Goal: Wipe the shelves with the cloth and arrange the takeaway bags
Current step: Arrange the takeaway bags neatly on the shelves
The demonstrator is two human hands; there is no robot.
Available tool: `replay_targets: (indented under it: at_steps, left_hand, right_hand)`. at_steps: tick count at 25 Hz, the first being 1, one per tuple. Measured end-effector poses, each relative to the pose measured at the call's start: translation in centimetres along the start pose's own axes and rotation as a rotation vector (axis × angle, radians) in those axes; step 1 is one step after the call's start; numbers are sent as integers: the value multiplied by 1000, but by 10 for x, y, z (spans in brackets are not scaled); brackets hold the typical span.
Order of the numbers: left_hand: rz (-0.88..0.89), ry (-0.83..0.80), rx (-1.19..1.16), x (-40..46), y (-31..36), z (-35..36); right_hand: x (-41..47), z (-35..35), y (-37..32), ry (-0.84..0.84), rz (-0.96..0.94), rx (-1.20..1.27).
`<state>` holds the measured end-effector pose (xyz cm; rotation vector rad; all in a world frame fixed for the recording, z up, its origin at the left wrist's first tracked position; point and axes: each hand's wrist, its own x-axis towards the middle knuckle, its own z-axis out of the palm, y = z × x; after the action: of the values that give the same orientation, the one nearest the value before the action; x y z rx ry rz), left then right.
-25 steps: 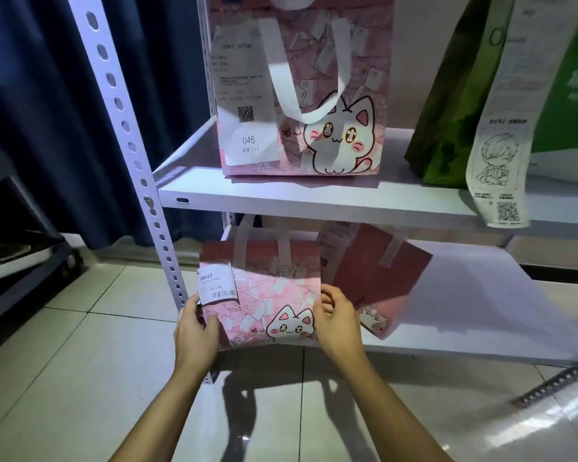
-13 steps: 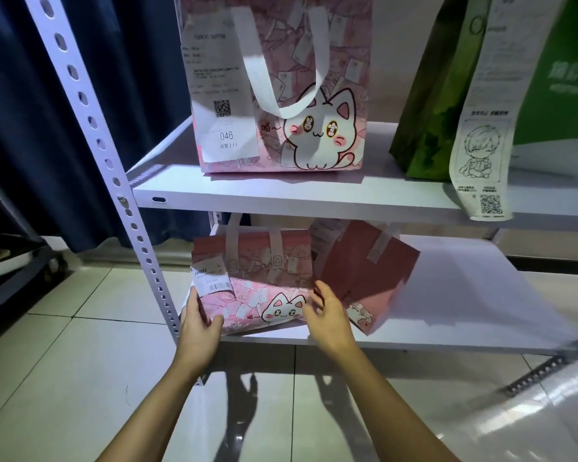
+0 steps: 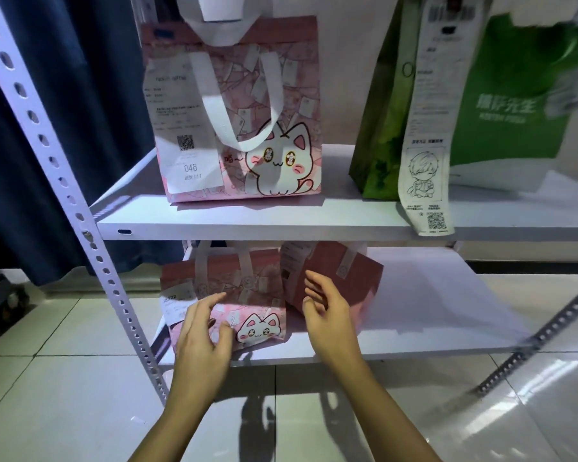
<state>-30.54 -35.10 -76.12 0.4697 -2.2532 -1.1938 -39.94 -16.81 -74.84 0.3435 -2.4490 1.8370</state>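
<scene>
Below, a small pink cat-print bag [image 3: 247, 305] stands upright on the lower shelf [image 3: 431, 315], both hands' grip wide.

A single head-worn wide-angle view looks forward and down, close to a white shelving rack [image 3: 90, 235]. The upper shelf [image 3: 281, 221] crosses mid-frame, the lower shelf [image 3: 431, 308] sits below it, and tiled floor [image 3: 64, 411] fills the bottom of the frame.
</scene>
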Motion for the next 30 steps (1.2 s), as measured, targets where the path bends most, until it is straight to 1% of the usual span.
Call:
replay_targets:
  at_steps: [4, 6, 8, 10, 12, 14, 15, 17, 19, 21, 24, 27, 30]
  left_hand:
    - [256, -45, -10, 8, 66, 4]
    - [364, -43, -14, 17, 93, 4]
    - [429, 2, 19, 32, 112, 2]
    - [454, 72, 88, 50, 126, -3]
    - [456, 103, 215, 68, 135, -8]
    - [439, 65, 384, 82, 139, -11]
    - [421, 40, 453, 87, 139, -11]
    - [401, 19, 530, 95, 136, -12]
    - [407, 27, 568, 99, 130, -14]
    - [398, 13, 630, 102, 125, -15]
    - [360, -34, 714, 110, 121, -15]
    - [338, -71, 761, 121, 124, -15]
    - [314, -106, 792, 131, 126, -12]
  right_hand:
    - [0, -42, -43, 96, -161, -21]
    - [3, -64, -65, 154, -233, -26]
    - [13, -87, -84, 225, -324, -15]
    - [28, -110, -100, 326, -381, -14]
    - [50, -134, -109, 461, -372, -11]
    - [74, -155, -114, 566, -298, -53]
    - [86, -164, -115, 586, -238, -88]
    - [108, -178, -114, 555, -125, -136]
    - [124, -185, -113, 459, -30, -155]
    - [136, -186, -109, 369, 16, -165]
    - [143, -179, -103, 305, 11, -193]
    - [146, -172, -98, 284, -1, -233]
    - [150, -171, -97, 266, -7, -221]
